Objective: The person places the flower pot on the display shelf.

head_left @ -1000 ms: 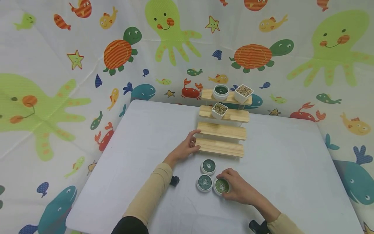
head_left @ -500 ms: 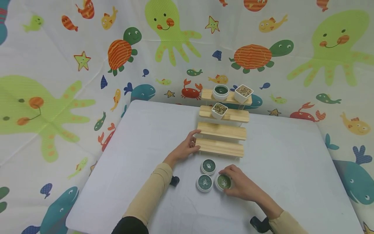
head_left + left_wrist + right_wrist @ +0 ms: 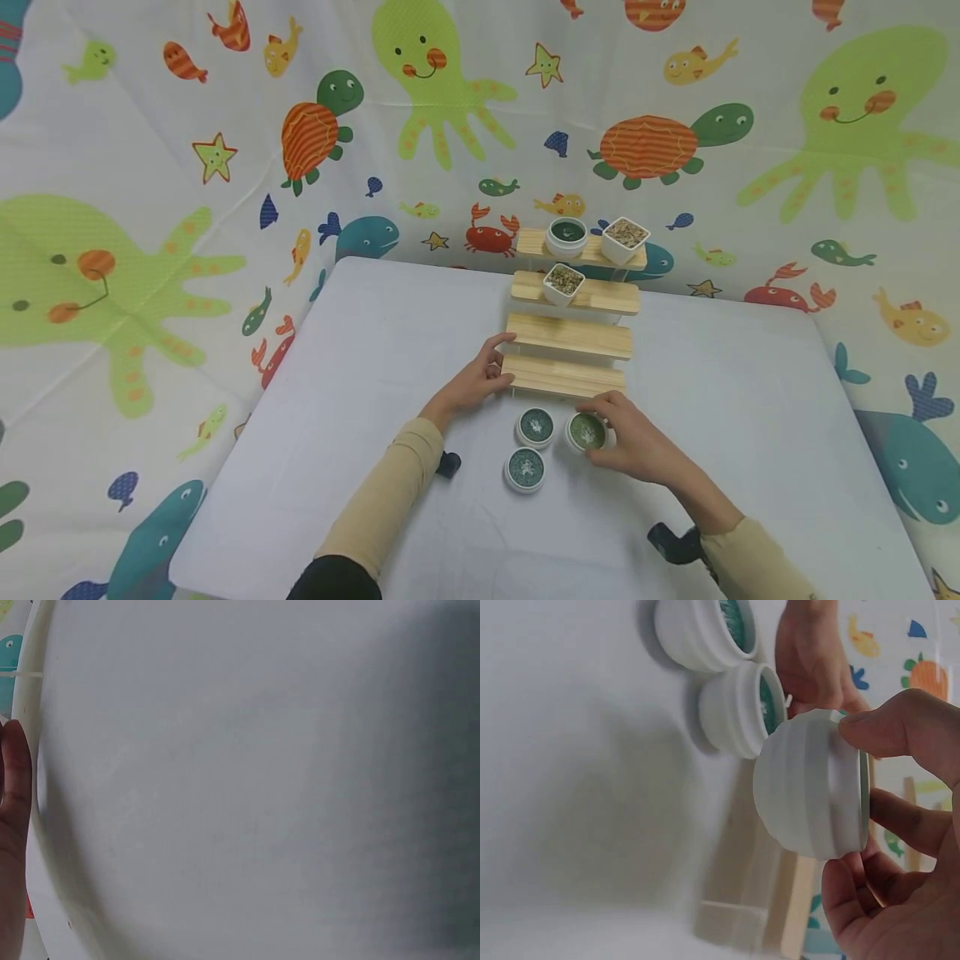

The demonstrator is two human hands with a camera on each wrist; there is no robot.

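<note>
My right hand [image 3: 630,437] pinches a round white pot [image 3: 587,432] with green contents by its rim. In the right wrist view this pot [image 3: 806,787] hangs above the white tabletop, thumb and fingers on opposite sides. My left hand [image 3: 471,383] holds the left ends of the two lower steps of a tiered wooden stand [image 3: 570,335], its thumb on the lowest step and a finger on the one above. Two more round white pots, one nearer the stand [image 3: 536,426] and one behind it toward me [image 3: 524,470], stand left of the held pot. The left wrist view shows mostly tabletop.
On the stand's top step are a round white pot [image 3: 567,237] and a square white bowl [image 3: 626,241] of dried bits. A second square bowl [image 3: 564,284] sits one step down. A curtain [image 3: 480,100] printed with sea animals hangs behind the table.
My right hand has lifted the round pot away from beside the other two and moved it forward and slightly right, closer to the stand. The left hand has stayed in place.
</note>
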